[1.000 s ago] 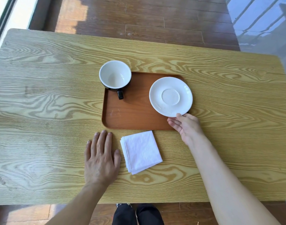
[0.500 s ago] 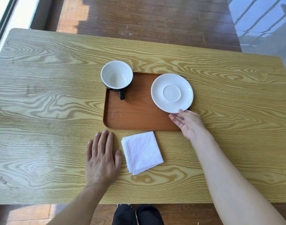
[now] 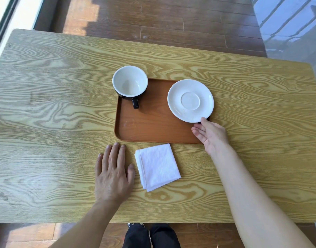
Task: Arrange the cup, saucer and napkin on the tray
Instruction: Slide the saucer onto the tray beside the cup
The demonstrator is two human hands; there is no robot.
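A brown tray (image 3: 153, 126) lies in the middle of the wooden table. A cup (image 3: 130, 81), black outside and white inside, stands upright on the tray's far left corner with its handle toward me. A white saucer (image 3: 190, 100) sits over the tray's far right part. My right hand (image 3: 210, 135) grips the saucer's near edge, thumb on top of the rim and fingers under it. A folded white napkin (image 3: 157, 166) lies on the table just in front of the tray. My left hand (image 3: 113, 171) rests flat on the table, left of the napkin, fingers spread.
The wooden table (image 3: 55, 104) extends wide to the left and right of the tray. Its near edge runs just past my left wrist, with my dark trousers (image 3: 151, 237) below it. Wooden floor lies beyond the far edge.
My right hand has carried the saucer a little farther away along the tray's right side. The cup, the napkin and my left hand have stayed where they were.
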